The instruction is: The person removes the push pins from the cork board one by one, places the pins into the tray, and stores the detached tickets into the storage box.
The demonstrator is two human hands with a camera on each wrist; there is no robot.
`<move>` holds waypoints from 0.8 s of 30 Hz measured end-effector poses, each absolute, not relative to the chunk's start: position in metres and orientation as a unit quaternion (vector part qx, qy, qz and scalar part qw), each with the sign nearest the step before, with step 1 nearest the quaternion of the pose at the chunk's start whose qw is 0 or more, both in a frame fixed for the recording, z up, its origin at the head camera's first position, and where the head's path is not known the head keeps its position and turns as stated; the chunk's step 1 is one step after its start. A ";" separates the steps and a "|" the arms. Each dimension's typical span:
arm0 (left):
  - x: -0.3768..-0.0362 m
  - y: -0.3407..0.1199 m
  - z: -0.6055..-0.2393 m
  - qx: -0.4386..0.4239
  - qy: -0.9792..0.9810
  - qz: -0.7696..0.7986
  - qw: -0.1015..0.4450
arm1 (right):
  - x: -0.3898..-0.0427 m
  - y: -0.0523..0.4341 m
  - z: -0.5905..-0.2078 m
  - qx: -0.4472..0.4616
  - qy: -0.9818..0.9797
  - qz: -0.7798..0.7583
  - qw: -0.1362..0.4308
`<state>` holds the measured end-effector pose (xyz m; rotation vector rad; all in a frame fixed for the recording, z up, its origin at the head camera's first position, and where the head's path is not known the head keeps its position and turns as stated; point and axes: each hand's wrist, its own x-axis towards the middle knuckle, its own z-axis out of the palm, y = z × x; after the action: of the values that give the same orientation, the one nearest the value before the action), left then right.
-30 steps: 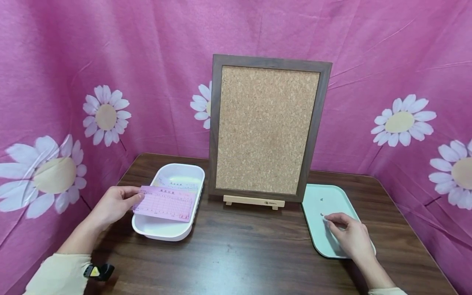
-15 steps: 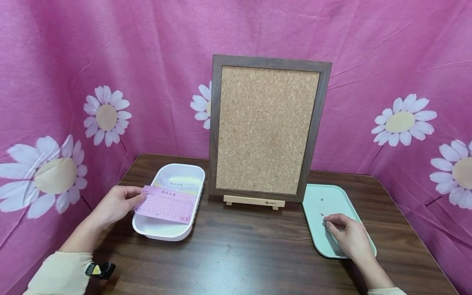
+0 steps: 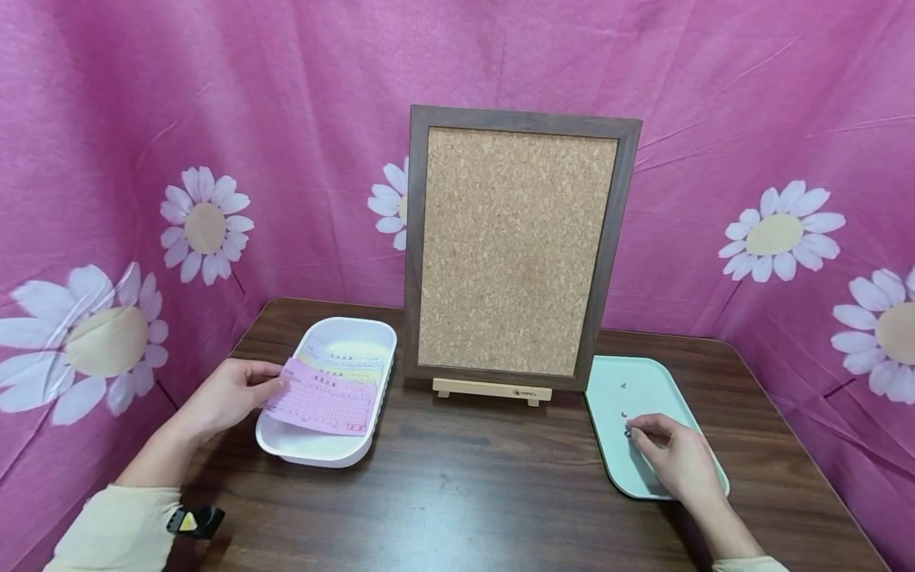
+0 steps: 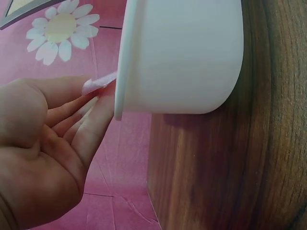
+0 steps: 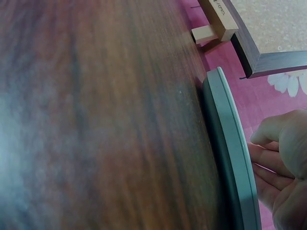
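The left hand (image 3: 227,395) pinched the pink slip (image 3: 323,400) by its left edge over the white tray (image 3: 325,449), left of the cork board (image 3: 516,250). Thin and floppy, it likely needed edge support. The right hand (image 3: 675,461) pinched a small pin (image 3: 628,433) on the green tray (image 3: 638,387), right of the board.

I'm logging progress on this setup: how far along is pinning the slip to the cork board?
Early stage. Nothing is on the cork board yet. In hand: the left hand pinches a pink slip over the white tray, where other slips remain; the right hand pinches at a small pin on the green tray. Left to do, judging by this: bring slip and pin to the board and fix them.
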<state>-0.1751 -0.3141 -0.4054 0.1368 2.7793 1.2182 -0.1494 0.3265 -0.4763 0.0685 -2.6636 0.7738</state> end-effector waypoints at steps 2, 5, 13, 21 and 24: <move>-0.174 -0.313 -0.405 0.047 0.907 0.415 0.057 | -0.150 0.326 -0.476 0.024 -0.944 0.274 0.181; -0.173 -0.311 -0.405 0.047 0.893 0.442 0.070 | -0.150 0.326 -0.476 0.025 -0.945 0.276 0.176; -0.170 -0.311 -0.402 0.047 0.898 0.434 0.055 | -0.150 0.327 -0.476 0.031 -0.945 0.275 0.175; -0.168 -0.311 -0.396 0.015 0.906 0.422 0.022 | -0.148 0.325 -0.465 0.029 -0.946 0.282 0.154; -0.167 -0.308 -0.394 0.016 0.913 0.408 0.001 | -0.148 0.323 -0.457 0.026 -0.947 0.279 0.155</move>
<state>-0.1669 -0.3076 -0.3944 0.0504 2.8655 1.2804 -0.1481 0.3229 -0.4574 0.0731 -2.7138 0.7981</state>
